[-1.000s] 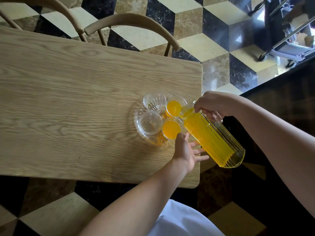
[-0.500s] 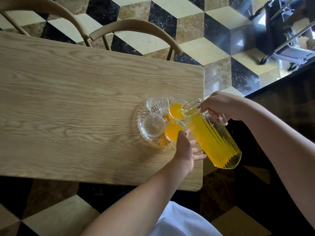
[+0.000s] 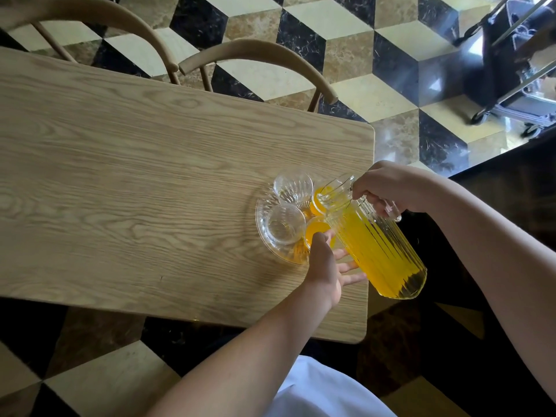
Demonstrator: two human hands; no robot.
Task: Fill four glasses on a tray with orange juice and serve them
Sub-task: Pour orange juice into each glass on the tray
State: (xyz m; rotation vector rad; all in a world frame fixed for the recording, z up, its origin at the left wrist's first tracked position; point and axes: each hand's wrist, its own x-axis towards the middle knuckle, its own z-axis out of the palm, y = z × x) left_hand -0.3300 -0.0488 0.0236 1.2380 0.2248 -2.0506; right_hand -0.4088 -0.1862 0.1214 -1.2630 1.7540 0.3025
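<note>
A round ribbed glass tray (image 3: 264, 236) sits near the right end of the wooden table (image 3: 135, 182). It carries two empty glasses, one at the far side (image 3: 293, 188) and one at the left (image 3: 284, 228), and two glasses holding orange juice, one near (image 3: 316, 231) and one far right (image 3: 317, 203). My right hand (image 3: 388, 188) grips the handle of a ribbed glass jug (image 3: 376, 245) full of orange juice, tilted with its spout over the far right juice glass. My left hand (image 3: 328, 263) rests at the tray's near edge, thumb by the near juice glass, fingers spread under the jug.
Two curved wooden chair backs (image 3: 255, 58) stand along the table's far side. A wheeled metal cart (image 3: 511, 70) is at the top right on the chequered floor. The table's right edge (image 3: 371, 221) lies just under the jug. A dark counter (image 3: 511, 182) runs at the right.
The jug's spout has shifted left and further over the far right juice glass, and the jug has lifted a little. My left hand stays at the tray's near edge.
</note>
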